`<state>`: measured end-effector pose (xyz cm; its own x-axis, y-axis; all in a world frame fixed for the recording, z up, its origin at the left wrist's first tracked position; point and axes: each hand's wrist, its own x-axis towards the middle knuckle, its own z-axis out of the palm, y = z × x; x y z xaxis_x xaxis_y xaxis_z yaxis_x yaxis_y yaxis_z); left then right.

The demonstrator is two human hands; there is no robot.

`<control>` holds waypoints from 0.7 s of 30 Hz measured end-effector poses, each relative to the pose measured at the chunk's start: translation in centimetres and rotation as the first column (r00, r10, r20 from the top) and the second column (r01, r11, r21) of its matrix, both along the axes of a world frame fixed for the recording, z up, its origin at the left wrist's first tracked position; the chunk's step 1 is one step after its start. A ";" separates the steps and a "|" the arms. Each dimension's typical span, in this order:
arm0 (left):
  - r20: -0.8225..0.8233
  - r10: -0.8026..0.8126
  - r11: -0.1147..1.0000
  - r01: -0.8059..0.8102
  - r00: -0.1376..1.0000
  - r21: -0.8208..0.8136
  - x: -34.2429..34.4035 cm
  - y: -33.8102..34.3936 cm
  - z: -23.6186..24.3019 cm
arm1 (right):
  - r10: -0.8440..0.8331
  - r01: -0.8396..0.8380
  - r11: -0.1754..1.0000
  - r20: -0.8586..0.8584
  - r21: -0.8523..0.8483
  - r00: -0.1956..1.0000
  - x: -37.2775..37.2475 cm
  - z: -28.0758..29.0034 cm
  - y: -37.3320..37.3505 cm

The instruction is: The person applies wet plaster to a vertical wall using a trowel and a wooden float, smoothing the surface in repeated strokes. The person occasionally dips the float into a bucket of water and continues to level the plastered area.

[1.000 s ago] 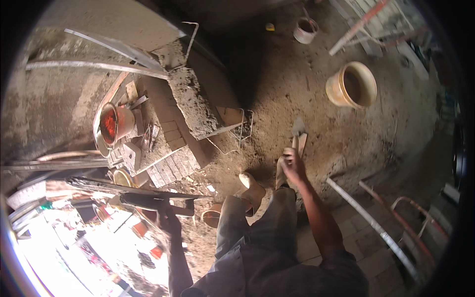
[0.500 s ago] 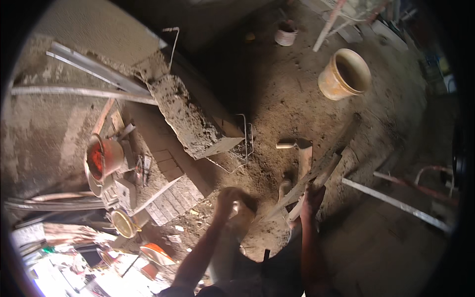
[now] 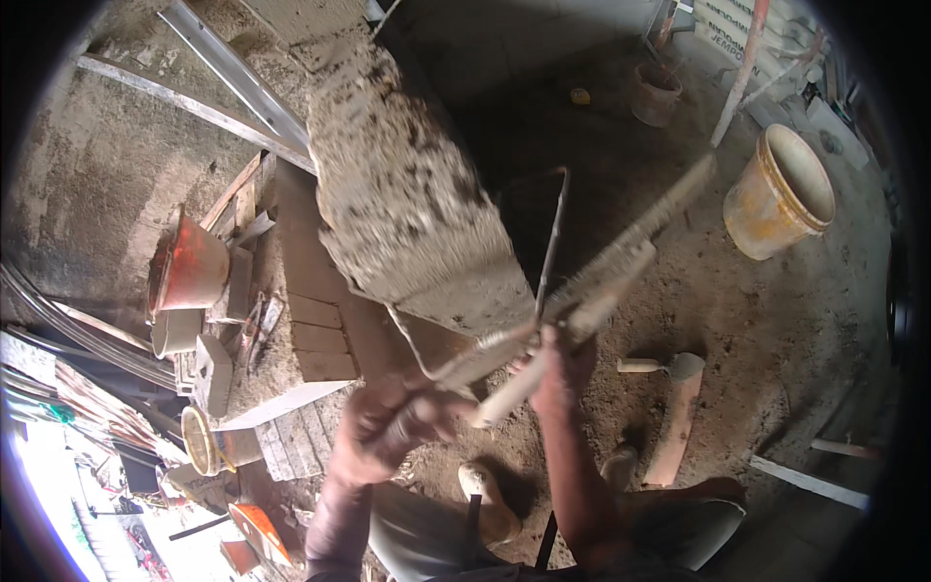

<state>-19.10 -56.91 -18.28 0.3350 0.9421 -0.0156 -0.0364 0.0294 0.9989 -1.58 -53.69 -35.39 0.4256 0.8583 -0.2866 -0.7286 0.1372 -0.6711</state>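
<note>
My right hand point(image 3: 562, 373) is closed around a long, mortar-smeared plastering darby point(image 3: 621, 281) with a round bar handle. The darby slants from beside my left hand up to the far right, in front of the rough end of a mortar-covered column or low wall point(image 3: 407, 194). My left hand point(image 3: 388, 427) is raised near the darby's lower end, fingers apart and a little blurred, with nothing visible in them. Close by, a bent metal rod clamp point(image 3: 553, 238) stands at the column's end; whether the darby or my left fingers touch it, I cannot tell.
Right of my feet, a tool with a pale handle point(image 3: 640, 366) lies against a brown block point(image 3: 674, 432). A stained bucket point(image 3: 776, 199) stands far right. On the left are a red bucket point(image 3: 194, 267), stacked blocks point(image 3: 320, 339) and metal bars point(image 3: 213, 116) leaning on the wall.
My right hand has lifted the darby from low by my feet toward the column's end. My left hand has risen beside its lower end. The view has shifted nearer the column.
</note>
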 end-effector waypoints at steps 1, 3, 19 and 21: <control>-0.134 0.082 0.989 -0.064 0.988 0.134 0.1 0.2 -0.8 | 0.041 -0.037 0.995 -0.044 0.089 0.998 -1.6 -0.1 0.5; -0.318 0.233 0.919 -0.101 0.919 0.381 0.5 0.5 -1.9 | -0.005 0.038 0.977 -0.156 0.209 0.988 -4.2 0.1 1.4; -0.281 0.442 0.664 -0.101 0.852 0.740 -5.3 0.6 -8.8 | -0.276 0.256 0.951 0.102 0.176 0.956 -9.3 -7.1 4.4; -0.188 0.503 0.661 -0.235 0.843 0.713 -6.8 1.1 -10.8 | -0.183 0.181 0.981 -0.017 -0.075 0.983 -9.0 -9.0 4.1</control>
<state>-25.87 -55.80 -29.05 0.0534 0.7997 0.5980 0.4451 -0.5552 0.7026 -10.58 -49.55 -44.43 0.5648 0.7438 -0.3574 -0.7120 0.2203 -0.6667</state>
